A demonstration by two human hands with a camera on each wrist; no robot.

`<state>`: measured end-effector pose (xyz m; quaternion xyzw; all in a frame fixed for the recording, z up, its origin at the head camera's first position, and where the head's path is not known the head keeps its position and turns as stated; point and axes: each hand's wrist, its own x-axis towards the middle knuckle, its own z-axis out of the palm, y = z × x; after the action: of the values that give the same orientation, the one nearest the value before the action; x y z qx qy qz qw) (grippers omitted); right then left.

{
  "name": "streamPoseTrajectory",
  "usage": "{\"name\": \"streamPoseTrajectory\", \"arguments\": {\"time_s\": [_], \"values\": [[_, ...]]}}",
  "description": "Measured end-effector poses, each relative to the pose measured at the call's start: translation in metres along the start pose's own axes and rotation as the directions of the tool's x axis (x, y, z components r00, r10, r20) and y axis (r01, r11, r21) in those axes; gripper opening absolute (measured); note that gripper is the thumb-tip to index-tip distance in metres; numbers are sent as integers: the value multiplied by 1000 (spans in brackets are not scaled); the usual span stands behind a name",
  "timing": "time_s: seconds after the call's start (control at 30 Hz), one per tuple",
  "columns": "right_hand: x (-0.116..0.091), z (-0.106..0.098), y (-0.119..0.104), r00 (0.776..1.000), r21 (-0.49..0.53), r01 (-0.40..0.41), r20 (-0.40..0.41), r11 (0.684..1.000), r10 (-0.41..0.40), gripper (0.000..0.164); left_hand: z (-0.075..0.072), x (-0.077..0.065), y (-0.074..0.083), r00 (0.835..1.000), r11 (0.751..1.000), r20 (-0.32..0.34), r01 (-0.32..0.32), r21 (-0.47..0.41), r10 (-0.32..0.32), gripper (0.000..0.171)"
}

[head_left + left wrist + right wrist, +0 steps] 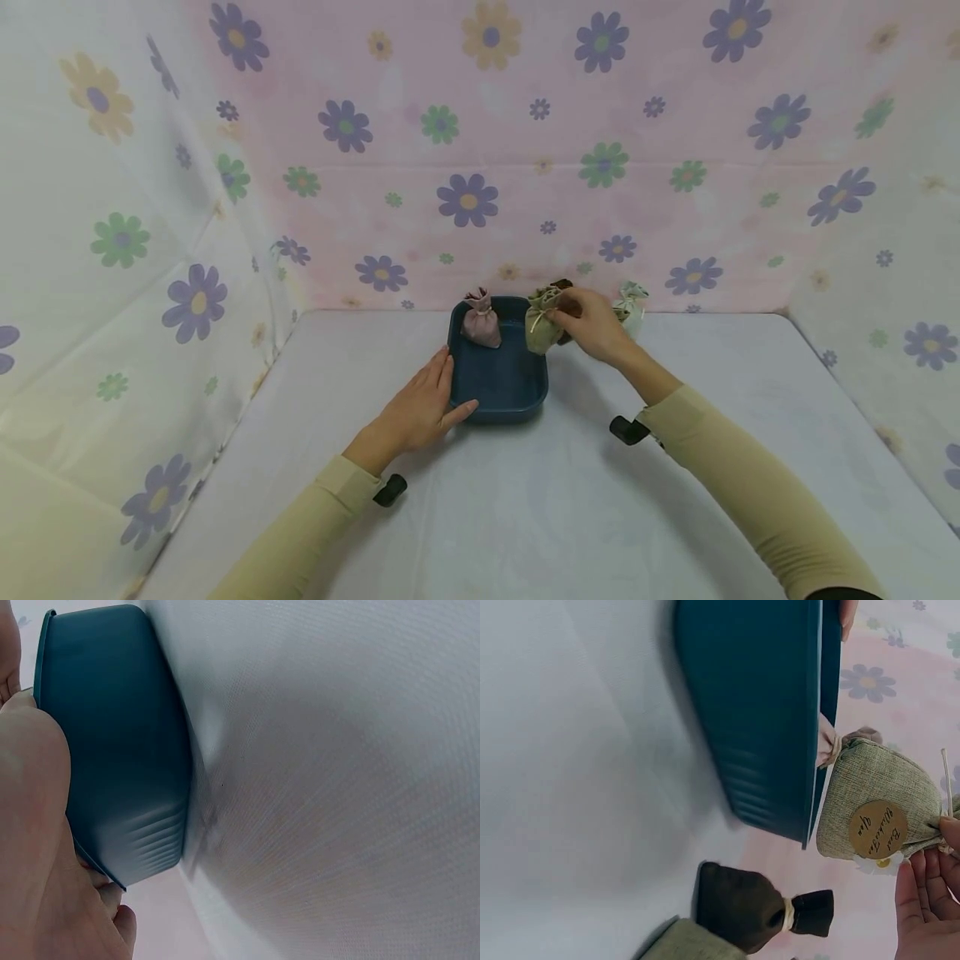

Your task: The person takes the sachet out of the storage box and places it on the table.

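Note:
My right hand (592,325) pinches the gathered neck of a green drawstring pouch (542,332), holding it over the right rim of a dark blue tub (491,414). A round brown label with writing and a white flower show on this pouch (881,791) in the right wrist view. Inside the tub, a pink pouch (482,325) leans at the back left corner. My left hand (420,404) rests on the tub's left side with fingers extended along it and the thumb over the front rim. The tub wall (120,742) fills the left of the left wrist view.
A dark brown pouch (742,907) lies on the white tabletop (525,508) right of the tub, beside a greenish pouch (694,943). Farther right is a pale mint pouch (632,302), partly behind my right hand. Flower-printed cloth (525,125) hangs at the back and sides.

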<state>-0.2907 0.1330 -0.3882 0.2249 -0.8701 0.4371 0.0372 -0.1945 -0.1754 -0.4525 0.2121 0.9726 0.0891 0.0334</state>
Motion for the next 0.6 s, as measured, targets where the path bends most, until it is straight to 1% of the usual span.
{"name": "streamPoseTrajectory", "arguments": {"time_s": [0.23, 0.43, 0.6], "values": [[-6, -8, 16, 1000, 15, -10, -26, 1000, 10, 20, 0, 0, 0, 1000, 1000, -1, -5, 8, 5, 99], [-9, -12, 27, 997, 2, 5, -75, 1000, -5, 14, 2, 1, -1, 1000, 1000, -11, 0, 10, 1, 100], [-14, -10, 36, 997, -26, -31, -78, 999, 29, 12, 2, 1, -1, 1000, 1000, -12, -6, 15, 7, 100]]}}
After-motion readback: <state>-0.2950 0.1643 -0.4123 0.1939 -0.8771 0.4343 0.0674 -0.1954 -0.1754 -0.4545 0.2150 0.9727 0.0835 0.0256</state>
